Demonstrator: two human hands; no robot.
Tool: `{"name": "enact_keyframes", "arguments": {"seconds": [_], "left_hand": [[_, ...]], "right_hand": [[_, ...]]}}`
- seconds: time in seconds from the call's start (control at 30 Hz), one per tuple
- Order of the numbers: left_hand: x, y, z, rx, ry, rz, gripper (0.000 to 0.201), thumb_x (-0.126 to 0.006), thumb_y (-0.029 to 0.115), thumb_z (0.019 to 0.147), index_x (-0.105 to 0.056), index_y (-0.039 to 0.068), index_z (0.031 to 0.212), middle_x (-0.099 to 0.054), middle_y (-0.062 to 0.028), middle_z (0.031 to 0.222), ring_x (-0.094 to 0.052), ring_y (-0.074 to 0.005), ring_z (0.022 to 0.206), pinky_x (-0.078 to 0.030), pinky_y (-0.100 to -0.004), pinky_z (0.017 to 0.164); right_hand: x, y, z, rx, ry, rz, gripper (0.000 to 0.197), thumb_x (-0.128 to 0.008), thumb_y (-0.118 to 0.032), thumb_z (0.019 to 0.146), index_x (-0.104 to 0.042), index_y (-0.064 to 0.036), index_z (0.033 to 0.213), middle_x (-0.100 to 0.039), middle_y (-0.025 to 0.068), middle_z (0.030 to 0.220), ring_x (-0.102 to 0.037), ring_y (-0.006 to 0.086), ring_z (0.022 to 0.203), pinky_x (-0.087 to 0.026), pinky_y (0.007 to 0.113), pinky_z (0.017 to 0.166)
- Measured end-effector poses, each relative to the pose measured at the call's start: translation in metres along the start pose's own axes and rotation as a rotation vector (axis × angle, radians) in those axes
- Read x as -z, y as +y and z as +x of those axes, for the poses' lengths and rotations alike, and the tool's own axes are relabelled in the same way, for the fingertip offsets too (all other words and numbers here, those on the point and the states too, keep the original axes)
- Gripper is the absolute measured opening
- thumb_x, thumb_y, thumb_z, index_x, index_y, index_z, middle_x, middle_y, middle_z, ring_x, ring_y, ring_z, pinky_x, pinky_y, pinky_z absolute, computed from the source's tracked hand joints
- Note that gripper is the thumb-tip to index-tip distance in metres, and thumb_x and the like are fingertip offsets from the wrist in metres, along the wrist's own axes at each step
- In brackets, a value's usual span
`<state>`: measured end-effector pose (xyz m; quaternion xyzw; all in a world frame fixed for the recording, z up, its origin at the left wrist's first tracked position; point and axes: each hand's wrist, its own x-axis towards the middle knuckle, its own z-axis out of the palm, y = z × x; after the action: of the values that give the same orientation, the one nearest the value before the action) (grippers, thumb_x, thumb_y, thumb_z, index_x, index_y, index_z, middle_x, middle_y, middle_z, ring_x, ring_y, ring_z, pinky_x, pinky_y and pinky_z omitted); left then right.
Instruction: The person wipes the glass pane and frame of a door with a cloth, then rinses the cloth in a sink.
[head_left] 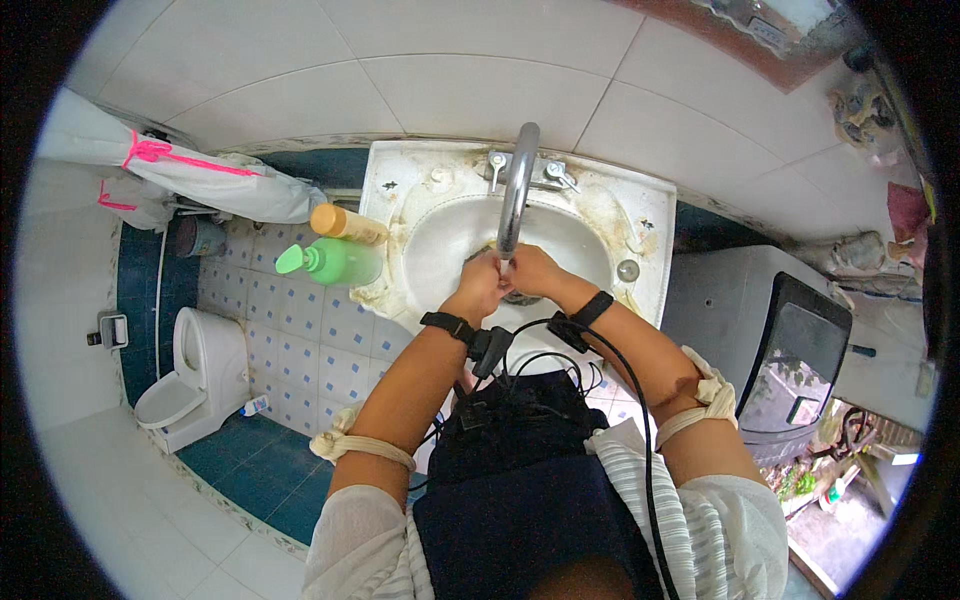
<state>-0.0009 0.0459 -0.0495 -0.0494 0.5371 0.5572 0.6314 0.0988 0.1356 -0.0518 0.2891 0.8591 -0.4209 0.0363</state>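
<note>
My left hand [480,286] and my right hand [536,273] meet over the white sink basin [425,255], right below the mouth of the curved metal faucet [520,185]. The fingers of both are curled in and pressed close together. A little of something dark shows beside them, but what they hold, if anything, is too hidden to name. Black straps with small boxes and cables circle both wrists. Behind the faucet's base are two small metal handles, a left one [496,170] and a right one [562,175].
On the sink's left edge stand a green pump bottle [345,262] and a yellow-orange bottle [350,224]. A grey washing machine [720,310] is close on the right. Farther left, a white toilet [205,370] has its lid up. Black cables [640,400] hang between my arms.
</note>
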Motion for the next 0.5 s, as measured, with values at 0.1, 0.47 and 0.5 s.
{"name": "enact_keyframes", "arguments": {"seconds": [0.1,0.47,0.5], "left_hand": [[-0.003,-0.012,0.015,-0.073,-0.013,0.319,0.022,-0.048,0.012,0.098,-0.054,-0.002,0.114,-0.061,-0.0148,0.107,-0.062,-0.025,0.09,-0.055,-0.039,0.076],[-0.003,-0.007,0.017,-0.133,0.064,0.612,0.044,-0.058,0.037,0.092,-0.062,0.0,0.115,-0.064,-0.0079,0.091,-0.057,-0.0182,0.078,-0.046,-0.0334,0.066],[0.002,0.004,0.007,-0.135,-0.025,0.614,0.047,-0.059,0.04,0.092,-0.061,0.0,0.117,-0.064,-0.0089,0.093,-0.059,-0.0191,0.08,-0.047,-0.0326,0.066]], "right_hand": [[0.007,0.009,-0.016,-0.067,0.059,0.317,0.021,-0.059,-0.02,0.083,-0.067,-0.0068,0.097,-0.066,0.021,0.092,-0.064,0.0382,0.085,-0.051,0.043,0.076],[0.003,0.053,-0.04,-0.086,0.168,0.251,0.022,-0.064,-0.024,0.087,-0.067,-0.0028,0.091,-0.067,0.0112,0.079,-0.063,0.0205,0.071,-0.05,0.033,0.067],[0.003,0.053,-0.038,-0.086,0.169,0.254,0.022,-0.064,-0.024,0.087,-0.067,-0.0028,0.091,-0.067,0.0112,0.079,-0.063,0.0205,0.071,-0.05,0.033,0.067]]}}
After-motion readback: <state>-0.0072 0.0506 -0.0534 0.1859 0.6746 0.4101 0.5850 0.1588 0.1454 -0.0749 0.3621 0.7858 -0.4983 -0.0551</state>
